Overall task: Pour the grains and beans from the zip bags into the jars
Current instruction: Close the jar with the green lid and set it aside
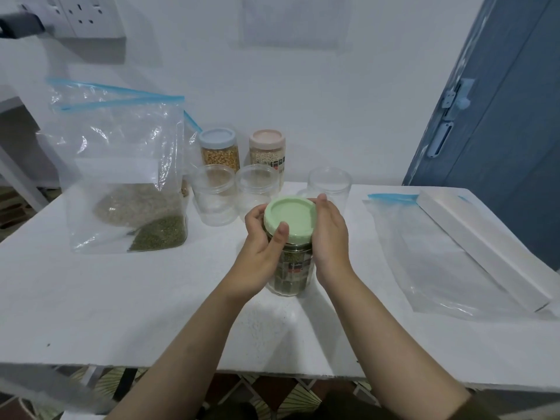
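Your left hand point(263, 237) and right hand point(328, 234) curl around the green lid point(289, 219) of the jar point(292, 272), standing upright on the table point(121, 298), lid facing up.

Pale green lid point(290, 220) btwn hands; blue lid point(217, 136) & pink lid point(267, 137) beyond; blue-zip bags point(121, 165) left; white table point(121, 298).
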A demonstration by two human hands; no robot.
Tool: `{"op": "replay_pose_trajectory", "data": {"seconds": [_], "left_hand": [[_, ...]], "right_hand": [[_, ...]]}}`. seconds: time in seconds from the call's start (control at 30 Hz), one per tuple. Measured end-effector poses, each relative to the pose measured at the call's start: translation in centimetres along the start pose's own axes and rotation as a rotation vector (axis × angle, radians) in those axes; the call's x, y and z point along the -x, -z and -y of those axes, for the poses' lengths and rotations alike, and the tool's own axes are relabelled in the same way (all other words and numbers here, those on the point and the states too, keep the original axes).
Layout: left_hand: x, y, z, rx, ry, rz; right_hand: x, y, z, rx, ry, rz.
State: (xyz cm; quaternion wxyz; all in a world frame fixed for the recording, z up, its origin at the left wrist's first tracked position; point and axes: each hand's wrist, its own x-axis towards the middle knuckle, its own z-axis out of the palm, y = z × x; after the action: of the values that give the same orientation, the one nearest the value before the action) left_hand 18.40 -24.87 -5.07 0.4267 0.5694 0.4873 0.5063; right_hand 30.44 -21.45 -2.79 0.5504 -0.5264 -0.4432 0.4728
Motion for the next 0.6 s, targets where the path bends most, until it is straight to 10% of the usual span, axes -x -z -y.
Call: {"op": "replay_pose_trajectory", "data": {"seconds": [0.6], "left_hand": [[0.0, 0.2, 0.1, 0.135, 0.062, -0.022]], "right_hand": [[-0.5, 0.8, -2.1, -0.238, -0.068, 0.111]]}}
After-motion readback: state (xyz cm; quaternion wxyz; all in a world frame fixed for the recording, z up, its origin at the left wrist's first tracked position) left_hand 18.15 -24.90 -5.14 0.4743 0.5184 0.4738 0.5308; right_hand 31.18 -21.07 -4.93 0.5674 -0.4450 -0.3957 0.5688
